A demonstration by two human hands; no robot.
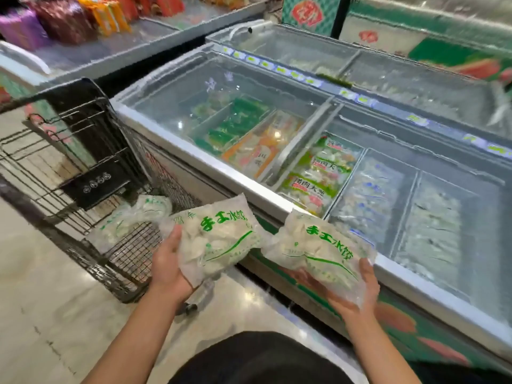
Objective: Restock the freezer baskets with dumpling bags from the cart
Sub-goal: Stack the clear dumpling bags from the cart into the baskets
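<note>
My left hand (169, 268) grips one dumpling bag (219, 235) from below, thumb on its near left edge, above the cart's (83, 195) right corner. My right hand (357, 295) cradles and grips a second bag (318, 249) at the near rim of the freezer (194, 156). More bags (133, 220) lie in the cart, left of me. The glass lids (277, 87) are shut over filled baskets (371, 200).

Left hand (169, 266), right hand (357, 295) each gripping bag
</note>
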